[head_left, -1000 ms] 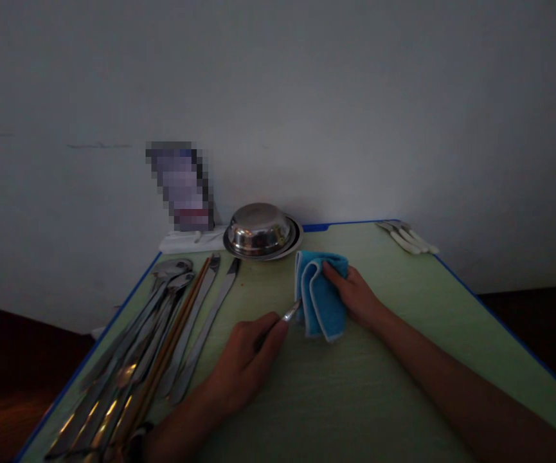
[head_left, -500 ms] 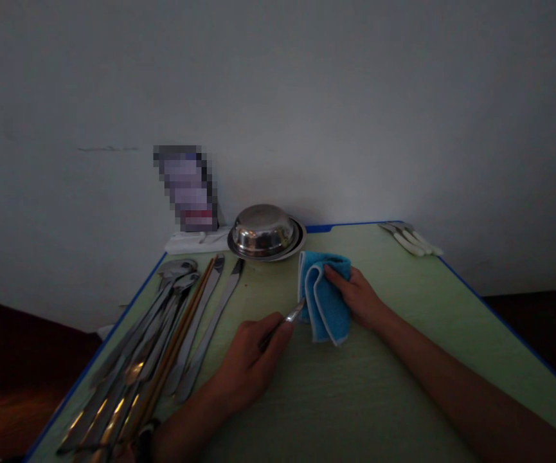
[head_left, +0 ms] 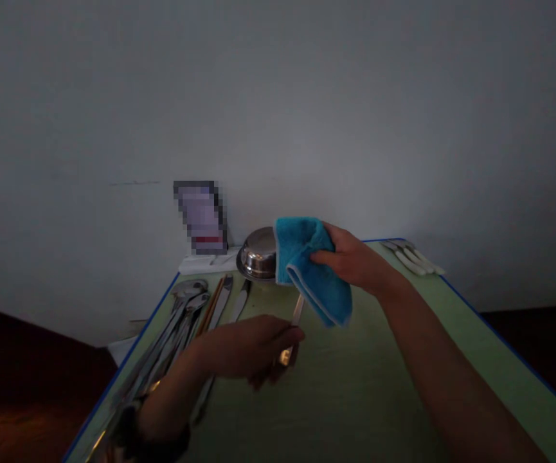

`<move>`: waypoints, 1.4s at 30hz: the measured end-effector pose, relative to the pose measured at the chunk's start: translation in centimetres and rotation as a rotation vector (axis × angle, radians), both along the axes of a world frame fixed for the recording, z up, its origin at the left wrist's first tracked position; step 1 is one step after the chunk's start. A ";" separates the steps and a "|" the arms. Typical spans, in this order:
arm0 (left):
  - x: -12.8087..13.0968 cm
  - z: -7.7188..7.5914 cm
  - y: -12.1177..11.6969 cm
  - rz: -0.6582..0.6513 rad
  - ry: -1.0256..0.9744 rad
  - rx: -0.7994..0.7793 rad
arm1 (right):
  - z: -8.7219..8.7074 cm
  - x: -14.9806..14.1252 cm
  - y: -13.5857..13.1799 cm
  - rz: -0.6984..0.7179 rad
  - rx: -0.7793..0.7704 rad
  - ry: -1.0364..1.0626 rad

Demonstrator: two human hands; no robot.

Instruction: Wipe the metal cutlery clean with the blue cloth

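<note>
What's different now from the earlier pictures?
The right hand has carried the blue cloth leftward and higher in view, so it now hides part of the metal bowl. The left hand has turned, swinging its metal utensil more upright. Neither let go of anything. The bowl and white-handled cutlery stayed put.
</note>
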State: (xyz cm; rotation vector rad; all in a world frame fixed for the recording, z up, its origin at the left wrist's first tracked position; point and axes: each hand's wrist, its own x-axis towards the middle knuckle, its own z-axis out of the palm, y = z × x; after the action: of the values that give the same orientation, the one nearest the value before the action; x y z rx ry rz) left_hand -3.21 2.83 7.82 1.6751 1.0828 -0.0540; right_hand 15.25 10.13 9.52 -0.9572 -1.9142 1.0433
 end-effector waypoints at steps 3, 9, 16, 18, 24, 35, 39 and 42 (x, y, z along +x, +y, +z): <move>-1.2 2.3 1.9 -0.007 0.079 0.066 | 1.8 0.7 0.5 -0.007 0.160 -0.224; -3.1 3.5 3.9 0.073 0.157 0.466 | 2.4 2.6 1.0 0.088 0.203 -0.532; -3.3 4.3 3.0 0.014 0.192 0.741 | 3.8 2.5 -1.0 0.270 0.126 -0.680; -2.9 4.4 2.8 -0.001 0.197 0.756 | 4.0 2.3 -1.6 0.265 0.131 -0.713; -3.1 4.7 2.3 -0.003 0.204 0.730 | 4.0 2.0 -1.8 0.329 0.102 -0.701; -4.0 5.1 2.0 0.007 0.230 0.748 | 4.3 3.8 -1.8 0.284 0.099 -0.700; -3.9 5.5 1.6 0.024 0.248 0.767 | 4.3 3.6 -1.9 0.264 0.149 -0.730; -3.4 5.7 1.3 0.031 0.283 0.807 | 4.1 2.9 -1.5 0.192 0.230 -0.759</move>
State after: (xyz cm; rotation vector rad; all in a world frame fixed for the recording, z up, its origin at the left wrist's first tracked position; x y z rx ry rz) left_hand -6.62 4.16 13.49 2.4173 1.4576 0.1983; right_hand 18.14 8.68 13.64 -1.1484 -2.7173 0.5625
